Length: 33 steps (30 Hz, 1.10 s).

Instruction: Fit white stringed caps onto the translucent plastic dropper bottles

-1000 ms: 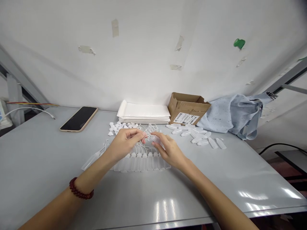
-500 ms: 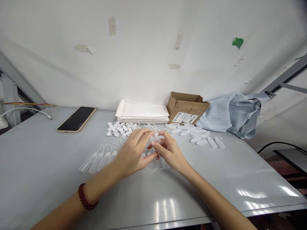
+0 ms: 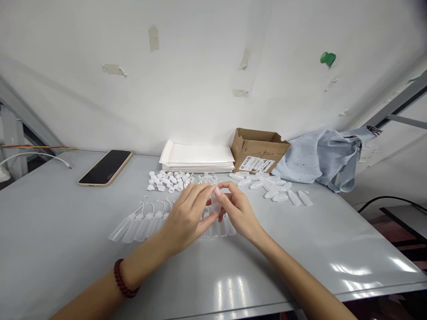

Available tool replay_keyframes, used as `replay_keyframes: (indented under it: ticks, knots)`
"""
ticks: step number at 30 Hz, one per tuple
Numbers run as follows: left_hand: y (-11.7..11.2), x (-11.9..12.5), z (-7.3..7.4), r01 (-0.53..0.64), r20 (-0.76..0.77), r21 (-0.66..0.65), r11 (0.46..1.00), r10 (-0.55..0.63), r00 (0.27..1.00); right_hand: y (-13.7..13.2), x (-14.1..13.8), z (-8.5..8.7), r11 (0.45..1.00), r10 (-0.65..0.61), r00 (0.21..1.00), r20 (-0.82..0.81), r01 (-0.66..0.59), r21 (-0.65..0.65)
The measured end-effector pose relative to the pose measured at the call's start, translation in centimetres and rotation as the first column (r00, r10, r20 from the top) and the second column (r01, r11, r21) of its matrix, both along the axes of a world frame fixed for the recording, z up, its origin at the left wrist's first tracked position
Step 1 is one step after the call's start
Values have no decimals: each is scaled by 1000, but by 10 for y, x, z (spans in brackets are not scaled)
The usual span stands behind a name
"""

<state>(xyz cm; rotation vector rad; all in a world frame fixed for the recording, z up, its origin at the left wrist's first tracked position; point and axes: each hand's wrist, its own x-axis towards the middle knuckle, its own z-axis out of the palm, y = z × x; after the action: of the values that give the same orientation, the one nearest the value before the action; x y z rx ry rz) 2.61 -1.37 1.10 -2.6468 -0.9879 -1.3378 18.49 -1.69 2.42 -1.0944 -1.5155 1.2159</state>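
Observation:
Between both hands, above the middle of the table, is a small translucent plastic bottle (image 3: 216,205), held upright. My left hand (image 3: 188,211) has its fingers closed at the bottle's left side and top. My right hand (image 3: 238,209) grips it from the right, thumb and forefinger pressed at the neck; fingers partly hide the top. Beneath and beside the hands lies a row of similar bottles with thin tubes on their tops (image 3: 143,226). Behind my left hand are a heap of white caps (image 3: 168,180) and some thin curved tubes (image 3: 205,178). Loose bottles without tubes (image 3: 278,189) lie right of my right hand.
A phone (image 3: 106,168) lies at the left on the grey table (image 3: 66,249). Along the wall are a stack of white padded envelopes (image 3: 198,155), an open cardboard box (image 3: 258,153) and a crumpled light-blue cloth (image 3: 310,155). A white cable (image 3: 40,154) reaches over the left edge.
My right thumb has moved up from the bottle's body to its neck. Both hands stay around the same bottle. The view has shifted very slightly.

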Motion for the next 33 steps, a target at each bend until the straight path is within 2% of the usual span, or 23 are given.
replay_keyframes:
  ticks: [4,10,16,23,33]
  knots:
    - [0,0,1,-5,16,-39,999,5,1000,1,1,4,999,-38,999,-27,38,24]
    - [0,0,2,-1,41,-58,998,3,999,2,5,11,996,-86,996,23,85,34]
    - [-2,1,1,31,32,-89,996,-29,999,7,16,13,997,-29,995,93,22,73]
    - [-3,2,0,43,24,-103,994,-41,999,5,22,13,991,-34,995,94,21,135]
    - [-6,9,1,49,-16,-159,986,-53,998,6,36,21,999,25,978,209,-30,23]
